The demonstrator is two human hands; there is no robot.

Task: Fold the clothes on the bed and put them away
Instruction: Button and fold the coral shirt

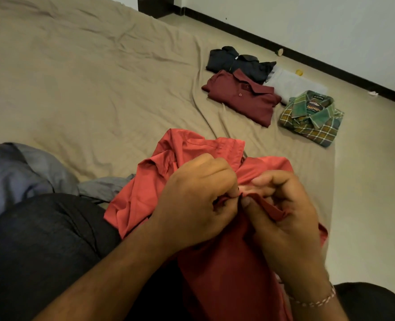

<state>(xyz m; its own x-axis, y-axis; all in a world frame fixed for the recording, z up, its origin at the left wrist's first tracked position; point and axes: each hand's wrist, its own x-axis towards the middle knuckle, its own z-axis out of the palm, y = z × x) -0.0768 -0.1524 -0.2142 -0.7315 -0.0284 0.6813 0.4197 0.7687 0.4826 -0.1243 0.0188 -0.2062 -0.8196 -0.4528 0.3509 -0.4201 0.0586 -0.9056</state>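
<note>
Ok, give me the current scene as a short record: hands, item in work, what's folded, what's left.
left hand: pinches red shirt edge
right hand: pinches same edge, facing the left
item in work: red shirt, unfolded, on lap and bed
folded: dark shirt, maroon polo, light garment, green plaid shirt
left to fold: grey-blue garment

A single head-worn camera looked forward and steeply down from the person's own seat on the bed (80, 72), close enough that the left hand (192, 205) and right hand (282, 212) filled the lower centre of the frame. The wide lens took in the beige sheet across the upper left, and the floor (365, 181) and wall (331, 22) ran along the right and upper right.
</note>
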